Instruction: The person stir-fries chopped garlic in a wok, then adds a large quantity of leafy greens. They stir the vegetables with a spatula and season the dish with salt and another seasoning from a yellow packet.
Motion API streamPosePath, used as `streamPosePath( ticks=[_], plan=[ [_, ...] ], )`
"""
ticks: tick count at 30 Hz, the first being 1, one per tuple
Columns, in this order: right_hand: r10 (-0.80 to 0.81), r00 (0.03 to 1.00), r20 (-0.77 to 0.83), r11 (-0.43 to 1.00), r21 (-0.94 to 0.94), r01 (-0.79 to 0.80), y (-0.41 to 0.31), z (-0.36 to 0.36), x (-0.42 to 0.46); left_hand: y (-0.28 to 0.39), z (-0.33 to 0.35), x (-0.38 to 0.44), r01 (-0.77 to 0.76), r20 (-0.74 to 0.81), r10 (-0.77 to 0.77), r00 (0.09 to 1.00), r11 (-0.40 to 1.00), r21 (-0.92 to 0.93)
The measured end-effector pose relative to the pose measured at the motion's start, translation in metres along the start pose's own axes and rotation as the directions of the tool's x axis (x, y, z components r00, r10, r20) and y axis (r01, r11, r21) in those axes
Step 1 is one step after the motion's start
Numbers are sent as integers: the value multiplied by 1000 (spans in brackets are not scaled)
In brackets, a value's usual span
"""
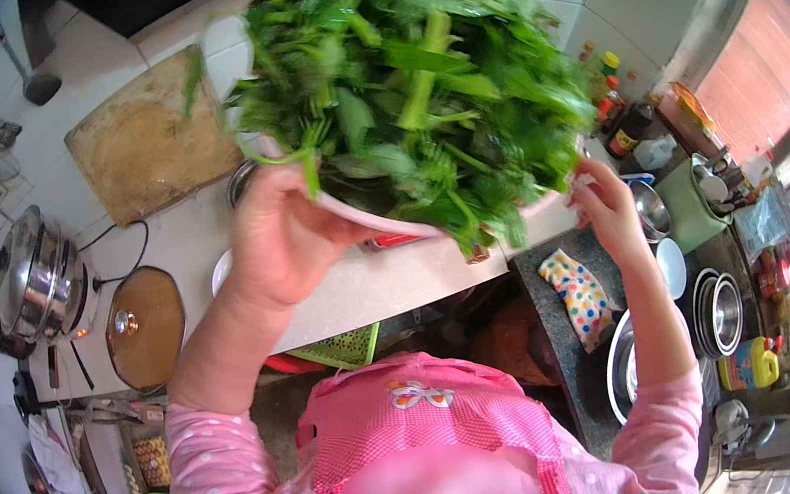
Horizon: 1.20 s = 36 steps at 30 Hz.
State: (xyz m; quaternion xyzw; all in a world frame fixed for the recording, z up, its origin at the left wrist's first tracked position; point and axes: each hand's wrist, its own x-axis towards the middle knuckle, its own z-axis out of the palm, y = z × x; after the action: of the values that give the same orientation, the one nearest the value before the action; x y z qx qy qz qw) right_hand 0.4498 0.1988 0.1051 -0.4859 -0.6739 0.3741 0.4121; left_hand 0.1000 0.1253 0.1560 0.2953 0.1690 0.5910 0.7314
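A heaped mass of leafy green vegetables [410,85] with thick pale stems fills a light pink basin [379,211], raised above the counter in front of me. My left hand [293,223] grips the basin's near left rim. On the near right side, my right hand [602,201] holds the rim, its fingertips partly behind leaves. Some stems and leaves hang over the near edge. Most of the basin is hidden under the greens, which are slightly blurred.
A wooden cutting board [152,137] leans against the tiled wall. To the left are a lidded steel pot [35,275] and a glass lid [146,327]. A polka-dot cloth [576,297], steel bowls [719,315], bottles [628,129] and a green container [688,206] occupy the right side.
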Motion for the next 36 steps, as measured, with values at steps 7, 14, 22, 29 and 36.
streamPosePath(
  ticks=[7,14,22,29,36],
  plan=[
    [-180,840,512,772,-456,443,-46,106,92,59,-42,-29,-212,-71,220,973,971,108],
    [-140,854,501,612,-634,473,-16,139,122,76,-65,-33,-283,-126,290,949,957,69],
    [66,964,257,282,-932,229,-34,77,155,75,-78,-25,-308,-151,320,935,947,96],
    [52,932,360,264,-905,334,-91,-1,172,67,-76,-24,-342,-181,360,915,932,122],
    [83,879,469,214,-870,444,-54,38,172,54,-75,-25,-369,-207,383,900,924,102]
  ],
)
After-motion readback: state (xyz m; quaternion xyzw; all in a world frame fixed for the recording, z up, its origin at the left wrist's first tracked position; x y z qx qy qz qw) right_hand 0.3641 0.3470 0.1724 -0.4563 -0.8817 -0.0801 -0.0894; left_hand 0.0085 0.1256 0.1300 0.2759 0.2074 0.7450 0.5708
